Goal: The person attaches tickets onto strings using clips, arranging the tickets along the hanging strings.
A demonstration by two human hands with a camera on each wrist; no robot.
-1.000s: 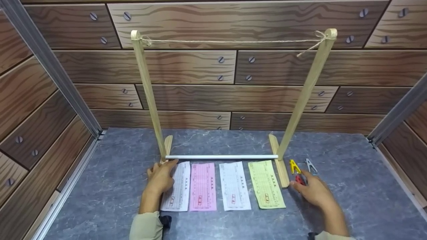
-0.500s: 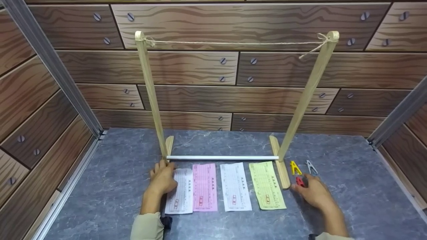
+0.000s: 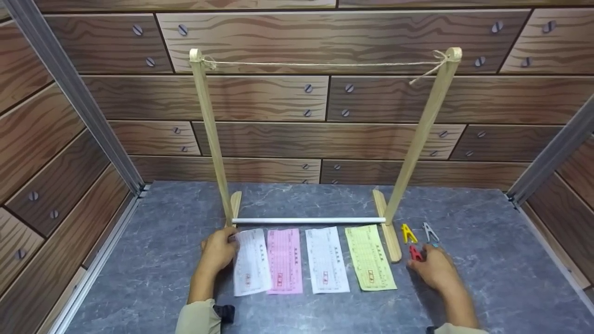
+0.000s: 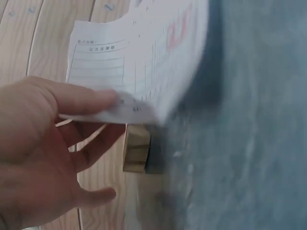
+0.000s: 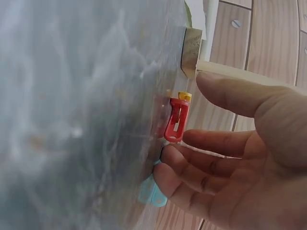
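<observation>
My left hand (image 3: pixel 218 250) pinches the top left corner of a white printed slip (image 3: pixel 251 264) between thumb and fingers. In the left wrist view that slip (image 4: pixel 103 62) is bent and lifted at the held end. Its lower right edge overlaps a pink slip (image 3: pixel 285 262). My right hand (image 3: pixel 436 269) hovers beside a red clothespin (image 3: pixel 416 253). The right wrist view has the thumb apart from the loosely bent fingers, with the red clothespin (image 5: pixel 177 120) near the fingertips and ungripped. A light blue clothespin (image 5: pixel 152 191) lies by the lower fingers, mostly hidden in the head view.
Another white slip (image 3: pixel 326 260) and a yellow-green slip (image 3: pixel 371 259) lie on the grey table. Behind them stands a wooden frame (image 3: pixel 420 139) with a string (image 3: pixel 320 63) across its top and a white bar (image 3: pixel 308 221) below. Yellow (image 3: pixel 408 234) and grey (image 3: pixel 430 232) clothespins lie right.
The left hand has pinched the leftmost white slip and raised its top end. That slip has shifted right over the pink one. My right hand stays near the red clothespin.
</observation>
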